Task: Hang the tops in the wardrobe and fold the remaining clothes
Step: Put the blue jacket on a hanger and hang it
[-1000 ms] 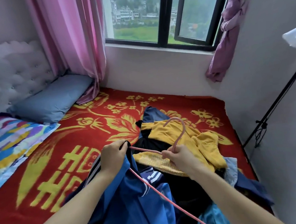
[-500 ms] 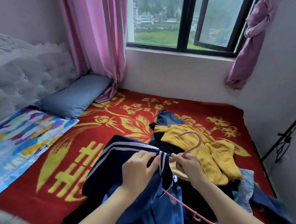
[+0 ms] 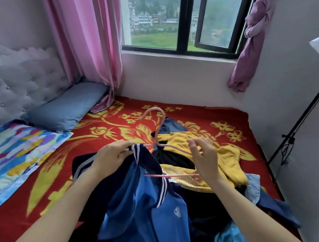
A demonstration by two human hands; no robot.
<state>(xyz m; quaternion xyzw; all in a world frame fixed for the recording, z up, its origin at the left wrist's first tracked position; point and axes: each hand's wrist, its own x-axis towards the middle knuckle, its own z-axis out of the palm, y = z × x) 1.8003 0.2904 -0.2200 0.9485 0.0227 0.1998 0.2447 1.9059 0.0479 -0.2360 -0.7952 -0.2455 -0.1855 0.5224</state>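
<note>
Blue top [image 3: 146, 212] with a striped navy collar is held up over the red bedspread [image 3: 117, 127], one shoulder threaded onto the pink hanger [image 3: 156, 142], hook upward. Left hand [image 3: 112, 158] pinches the collar fabric against one hanger arm. Right hand [image 3: 204, 159] is at the other arm, upper fingers loosely spread; cannot tell whether it clasps the hanger. Yellow garment [image 3: 227, 154] lies just behind.

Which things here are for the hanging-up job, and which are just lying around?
For the job: pink hanger, blue jacket gripped by the left hand, right hand beside the hanger, yellow top waiting in the pile.
Just lying around: blue pillow, colourful blanket, pink curtain.
</note>
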